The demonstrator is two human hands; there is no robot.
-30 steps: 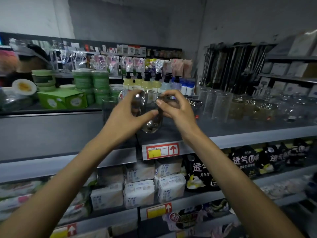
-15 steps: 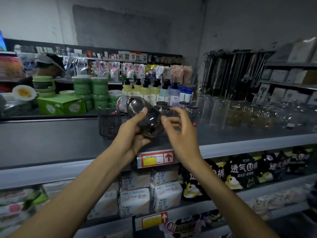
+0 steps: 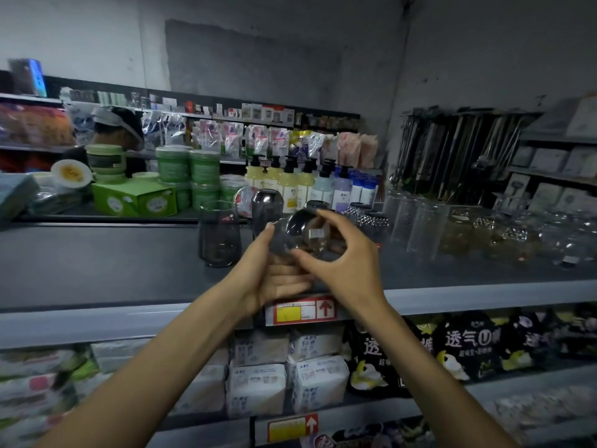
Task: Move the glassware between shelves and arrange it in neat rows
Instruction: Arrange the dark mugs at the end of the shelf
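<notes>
A smoky tinted glass (image 3: 307, 234) with a small barcode sticker lies tilted on its side between both my hands, above the grey shelf top (image 3: 97, 263). My left hand (image 3: 271, 279) cups it from below, thumb up along its side. My right hand (image 3: 342, 257) curls over it from the right. A matching tinted tumbler (image 3: 219, 234) stands upright on the shelf to the left. Another dark glass (image 3: 267, 208) stands upside down just behind my hands. Rows of clear glassware (image 3: 452, 231) fill the shelf to the right.
Soap pump bottles (image 3: 290, 185), green tubs (image 3: 190, 176) and a green box (image 3: 135, 198) stand behind the shelf. Packaged goods (image 3: 284, 379) fill the lower shelves. A rack of metal utensils (image 3: 452, 150) hangs at the right. Another person's head (image 3: 119, 127) shows at the back left.
The glass has tipped over further onto its side and dropped lower. My left hand moved under it and my right hand closed over its top. The view shifted slightly down.
</notes>
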